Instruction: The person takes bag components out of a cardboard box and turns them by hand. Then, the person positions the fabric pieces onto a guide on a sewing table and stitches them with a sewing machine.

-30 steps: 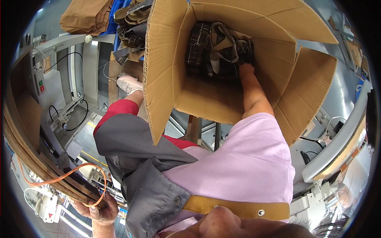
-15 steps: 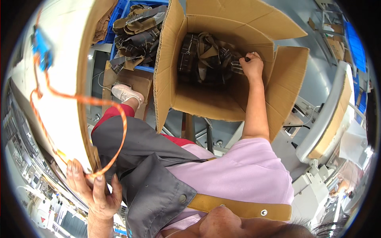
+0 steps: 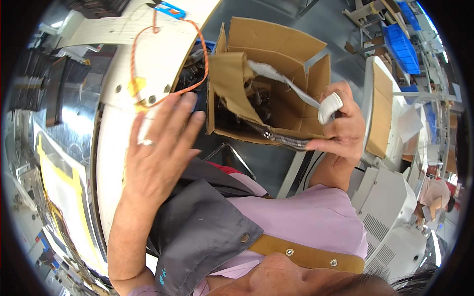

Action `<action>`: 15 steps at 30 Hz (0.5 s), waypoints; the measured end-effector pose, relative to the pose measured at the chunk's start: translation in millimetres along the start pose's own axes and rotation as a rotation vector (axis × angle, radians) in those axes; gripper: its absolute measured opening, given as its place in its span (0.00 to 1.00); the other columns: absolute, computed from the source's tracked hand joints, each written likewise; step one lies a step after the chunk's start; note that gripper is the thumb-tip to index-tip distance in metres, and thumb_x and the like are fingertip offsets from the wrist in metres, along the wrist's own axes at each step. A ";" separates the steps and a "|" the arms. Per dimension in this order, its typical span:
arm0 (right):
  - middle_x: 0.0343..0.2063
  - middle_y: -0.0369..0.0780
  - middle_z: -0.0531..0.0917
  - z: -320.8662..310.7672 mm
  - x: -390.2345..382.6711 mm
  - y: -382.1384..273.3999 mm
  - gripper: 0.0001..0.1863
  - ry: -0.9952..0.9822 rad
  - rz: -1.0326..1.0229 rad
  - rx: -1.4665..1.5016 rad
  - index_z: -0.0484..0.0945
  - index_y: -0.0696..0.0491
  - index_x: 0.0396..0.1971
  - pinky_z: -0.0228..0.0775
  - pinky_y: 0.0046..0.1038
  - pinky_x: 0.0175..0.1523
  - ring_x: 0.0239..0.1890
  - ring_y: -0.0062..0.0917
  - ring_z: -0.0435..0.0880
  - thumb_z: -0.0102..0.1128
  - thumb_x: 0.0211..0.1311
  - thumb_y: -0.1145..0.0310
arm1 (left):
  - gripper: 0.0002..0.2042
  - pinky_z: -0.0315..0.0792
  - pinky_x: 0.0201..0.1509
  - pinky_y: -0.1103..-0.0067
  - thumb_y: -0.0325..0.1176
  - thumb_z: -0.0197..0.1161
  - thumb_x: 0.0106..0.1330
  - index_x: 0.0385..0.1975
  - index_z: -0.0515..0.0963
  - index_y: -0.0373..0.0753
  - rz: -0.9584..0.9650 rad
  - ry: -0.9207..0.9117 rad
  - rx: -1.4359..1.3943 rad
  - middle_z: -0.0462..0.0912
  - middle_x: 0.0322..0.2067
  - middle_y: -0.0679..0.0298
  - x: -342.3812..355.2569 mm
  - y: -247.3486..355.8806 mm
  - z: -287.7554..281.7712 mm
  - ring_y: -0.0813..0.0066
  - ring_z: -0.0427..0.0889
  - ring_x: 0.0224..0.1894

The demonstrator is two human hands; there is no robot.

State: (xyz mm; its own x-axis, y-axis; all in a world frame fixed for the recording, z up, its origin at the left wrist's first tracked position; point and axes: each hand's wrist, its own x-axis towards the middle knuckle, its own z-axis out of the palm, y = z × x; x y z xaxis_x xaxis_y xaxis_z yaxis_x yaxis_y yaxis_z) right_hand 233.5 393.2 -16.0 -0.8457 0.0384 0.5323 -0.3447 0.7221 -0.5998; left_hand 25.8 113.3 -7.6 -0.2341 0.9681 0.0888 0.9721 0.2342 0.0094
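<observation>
Stretching lengthwise toward ten o'clock from the right hand (image 3: 344,123), whose thumb and fingers pinch its end, the long tan-and-dark fabric piece (image 3: 234,85) spans the open brown cardboard box (image 3: 274,37). The left hand (image 3: 160,148), spread and empty, lies at the right's nine o'clock.

Tan fabric (image 3: 229,81) partly across open box (image 3: 276,42)

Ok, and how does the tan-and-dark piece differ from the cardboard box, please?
The tan-and-dark piece looks limp and bent over, while the cardboard box looks stiff and is open. The piece is pinched in the right grip; the box, much bulkier, is behind it. The piece shows tan and dark parts, the box plain brown. Both share a brownish tone.
</observation>
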 end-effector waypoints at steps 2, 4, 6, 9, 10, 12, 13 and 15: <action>0.30 0.35 0.75 0.5 6.1 -20.1 0.26 0.013 -0.088 0.086 0.70 0.50 0.13 0.62 0.37 0.41 0.39 0.37 0.71 0.83 0.27 0.55 | 0.40 0.49 0.73 0.61 0.38 0.76 0.45 0.64 0.70 0.50 0.070 -0.018 -0.219 0.69 0.66 0.65 -4.5 19.0 -5.7 0.68 0.64 0.70; 0.30 0.34 0.75 -1.9 10.6 -33.2 0.26 0.014 -0.168 0.163 0.70 0.49 0.13 0.62 0.37 0.41 0.39 0.37 0.71 0.83 0.28 0.53 | 0.39 0.52 0.72 0.61 0.37 0.76 0.46 0.64 0.69 0.47 0.141 0.010 -0.313 0.73 0.62 0.65 -12.5 37.7 0.4 0.68 0.68 0.67; 0.30 0.34 0.75 -0.8 11.0 -34.1 0.27 0.063 -0.295 0.317 0.71 0.49 0.14 0.63 0.40 0.41 0.39 0.36 0.70 0.83 0.30 0.50 | 0.32 0.59 0.67 0.63 0.35 0.74 0.51 0.59 0.72 0.43 0.147 0.031 -0.567 0.79 0.53 0.64 -23.8 52.7 5.9 0.66 0.77 0.59; 0.28 0.33 0.73 15.6 11.5 -30.1 0.30 0.171 -0.373 0.469 0.66 0.47 0.13 0.61 0.39 0.40 0.38 0.32 0.68 0.80 0.34 0.44 | 0.23 0.70 0.56 0.65 0.33 0.69 0.54 0.53 0.76 0.43 0.188 -0.101 -0.648 0.81 0.40 0.65 -46.8 59.8 18.6 0.67 0.82 0.44; 0.28 0.33 0.72 22.3 11.7 -28.3 0.31 0.283 -0.396 0.580 0.64 0.46 0.12 0.60 0.38 0.40 0.37 0.31 0.67 0.79 0.35 0.42 | 0.20 0.71 0.47 0.70 0.32 0.66 0.55 0.50 0.78 0.44 0.222 0.041 -0.584 0.77 0.33 0.66 -50.0 63.2 11.4 0.69 0.79 0.36; 0.30 0.35 0.71 31.7 12.4 -25.4 0.33 0.472 -0.277 0.509 0.62 0.46 0.12 0.60 0.36 0.42 0.38 0.29 0.66 0.72 0.41 0.35 | 0.16 0.73 0.37 0.75 0.31 0.63 0.56 0.47 0.79 0.45 0.271 0.186 -0.526 0.73 0.26 0.68 -54.6 69.4 -3.9 0.72 0.76 0.28; 0.32 0.37 0.71 32.6 11.9 -16.4 0.33 0.481 -0.282 0.517 0.62 0.46 0.12 0.61 0.36 0.43 0.38 0.30 0.66 0.71 0.42 0.35 | 0.17 0.69 0.31 0.78 0.30 0.61 0.55 0.47 0.79 0.45 0.359 0.365 -0.270 0.67 0.24 0.69 -56.1 72.3 -13.3 0.75 0.71 0.25; 0.33 0.38 0.71 39.0 17.9 -12.1 0.33 0.479 -0.295 0.539 0.63 0.47 0.12 0.62 0.36 0.44 0.39 0.30 0.66 0.70 0.43 0.35 | 0.20 0.61 0.23 0.83 0.28 0.58 0.55 0.49 0.82 0.46 0.485 0.585 0.082 0.58 0.23 0.71 -61.2 72.0 -17.5 0.80 0.61 0.22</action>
State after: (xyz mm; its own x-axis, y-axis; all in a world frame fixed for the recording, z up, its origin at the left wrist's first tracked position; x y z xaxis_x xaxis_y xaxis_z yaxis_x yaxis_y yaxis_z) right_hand 206.6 358.2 -22.5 -0.4622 0.2802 0.8414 -0.7823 0.3179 -0.5356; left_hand 110.4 69.4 5.1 0.2852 0.7648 0.5777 0.9552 -0.1768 -0.2375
